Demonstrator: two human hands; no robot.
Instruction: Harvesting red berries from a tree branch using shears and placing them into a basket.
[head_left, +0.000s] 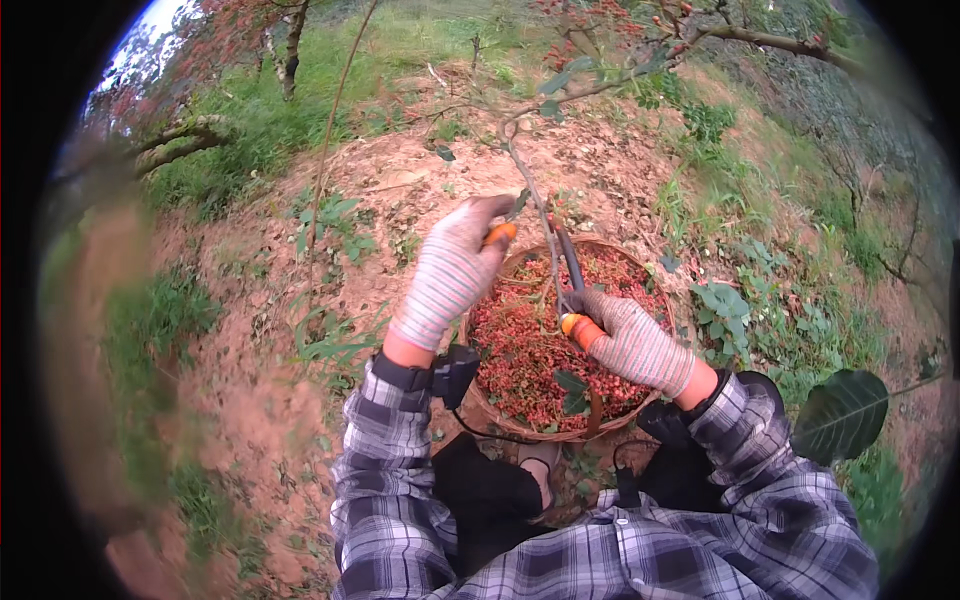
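A thin bare branch hangs down over a round wicker basket filled with small red berry clusters, which look like Sichuan pepper. My right hand, in a striped knit glove with orange wrapping on a digit, grips the branch's lower end. A dark curved bar, apparently the basket's handle, runs beneath that hand. My left hand, gloved alike with an orange-covered digit, is bent beside the branch. Its fingertips are at a green leaf; whether they pinch it is unclear.
The branch joins a thicker limb at the upper right, with red clusters nearby. A thin upright stem stands left of my hands. A large leaf juts in by my right arm. Reddish soil with weeds surrounds the basket.
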